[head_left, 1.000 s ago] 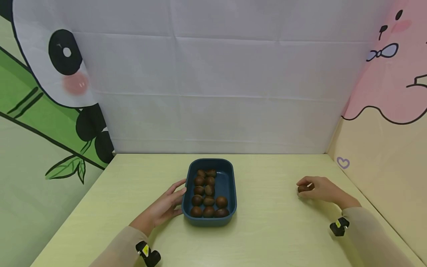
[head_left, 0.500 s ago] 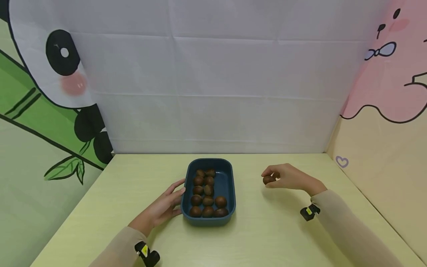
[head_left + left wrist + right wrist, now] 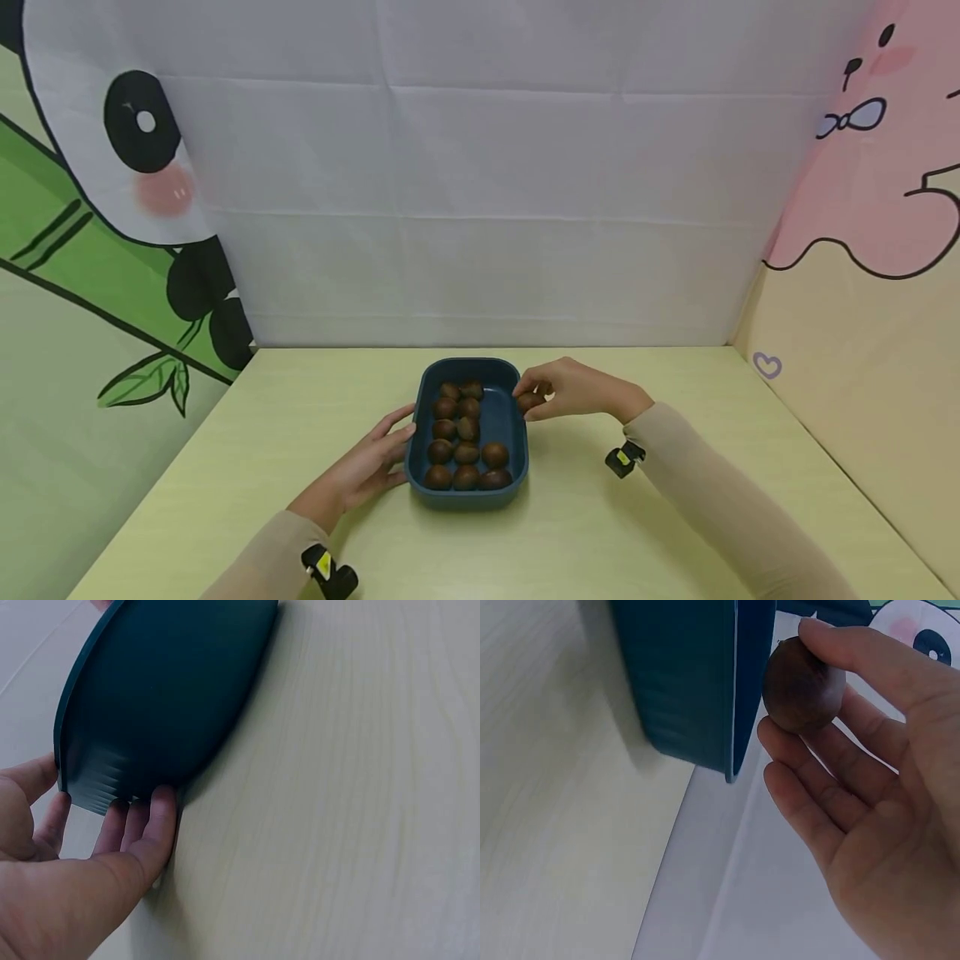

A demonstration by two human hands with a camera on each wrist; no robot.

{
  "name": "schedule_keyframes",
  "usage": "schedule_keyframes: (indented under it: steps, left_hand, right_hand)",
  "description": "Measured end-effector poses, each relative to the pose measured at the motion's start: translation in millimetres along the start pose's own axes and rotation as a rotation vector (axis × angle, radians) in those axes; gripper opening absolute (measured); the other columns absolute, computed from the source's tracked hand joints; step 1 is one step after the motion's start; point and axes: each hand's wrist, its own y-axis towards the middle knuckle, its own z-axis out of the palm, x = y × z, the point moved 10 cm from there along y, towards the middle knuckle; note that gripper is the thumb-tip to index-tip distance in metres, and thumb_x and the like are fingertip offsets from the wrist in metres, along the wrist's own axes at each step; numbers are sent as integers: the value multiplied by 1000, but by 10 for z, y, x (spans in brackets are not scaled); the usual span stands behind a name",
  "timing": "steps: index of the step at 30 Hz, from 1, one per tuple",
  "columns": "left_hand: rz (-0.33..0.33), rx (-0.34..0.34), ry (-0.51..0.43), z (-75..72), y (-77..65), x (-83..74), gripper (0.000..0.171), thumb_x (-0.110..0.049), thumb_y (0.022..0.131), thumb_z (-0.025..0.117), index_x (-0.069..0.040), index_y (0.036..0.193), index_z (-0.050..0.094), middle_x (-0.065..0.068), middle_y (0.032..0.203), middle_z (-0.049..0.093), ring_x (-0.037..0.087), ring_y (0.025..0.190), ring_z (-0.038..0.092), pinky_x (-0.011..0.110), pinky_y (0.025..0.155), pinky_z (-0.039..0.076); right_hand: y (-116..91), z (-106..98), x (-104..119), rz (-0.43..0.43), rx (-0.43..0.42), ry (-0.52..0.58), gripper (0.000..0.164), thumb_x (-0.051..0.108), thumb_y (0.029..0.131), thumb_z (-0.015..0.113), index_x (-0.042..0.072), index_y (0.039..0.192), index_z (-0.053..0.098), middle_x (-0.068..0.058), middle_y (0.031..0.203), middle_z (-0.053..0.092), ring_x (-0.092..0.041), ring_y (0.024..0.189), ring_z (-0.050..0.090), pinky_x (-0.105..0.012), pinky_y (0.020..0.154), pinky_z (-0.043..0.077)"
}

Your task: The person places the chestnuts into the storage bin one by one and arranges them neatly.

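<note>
A dark blue rectangular box [image 3: 504, 417] stands on the table, with several brown chestnuts [image 3: 467, 429] lying in rows inside. Two columns run along its left and middle; on the right side, two chestnuts lie at the near end. My left hand [image 3: 367, 471] rests its fingertips against the box's left wall, seen close up in the left wrist view, where the fingers [image 3: 159, 821] touch the outer side. Just at the box's right rim, my right hand [image 3: 581, 389] pinches a chestnut [image 3: 804, 686] between thumb and fingers, above the table.
The pale yellow table [image 3: 300, 400] extends on both sides of the box. A white cloth [image 3: 495, 208] hangs behind its far edge. Cartoon-printed panels [image 3: 862, 350] stand at left and right. Small black cameras [image 3: 626, 458] are strapped on both wrists.
My right hand has carried the chestnut leftward from the right part of the table to the box's right rim. The left hand has stayed against the box.
</note>
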Motion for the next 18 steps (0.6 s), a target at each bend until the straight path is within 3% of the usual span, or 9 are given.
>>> schedule_keyframes:
  steps: [6, 11, 18]
  left_hand:
    - [-2, -12, 9, -17, 1, 5, 65, -36, 107, 49, -24, 160, 13, 21, 152, 40, 26, 130, 50, 43, 96, 47]
    - [-7, -20, 0, -35, 6, 2, 64, -36, 107, 50, -25, 159, 16, 21, 153, 39, 28, 132, 48, 44, 97, 46]
    - [3, 3, 13, -5, 3, -8, 65, -36, 108, 48, -23, 160, 12, 20, 153, 39, 29, 134, 46, 44, 99, 45]
  right_hand:
    - [245, 187, 109, -20, 45, -62, 27, 21, 92, 76, 15, 118, 69, 10, 100, 66, -5, 90, 62, -36, 86, 51]
    - [397, 337, 66, -18, 47, -93, 30, 18, 92, 76, 9, 119, 69, 6, 106, 67, -4, 92, 64, -24, 81, 52]
    - [507, 494, -61, -8, 9, -158, 31, 20, 90, 78, 9, 118, 71, 4, 108, 69, -6, 92, 64, -24, 81, 51]
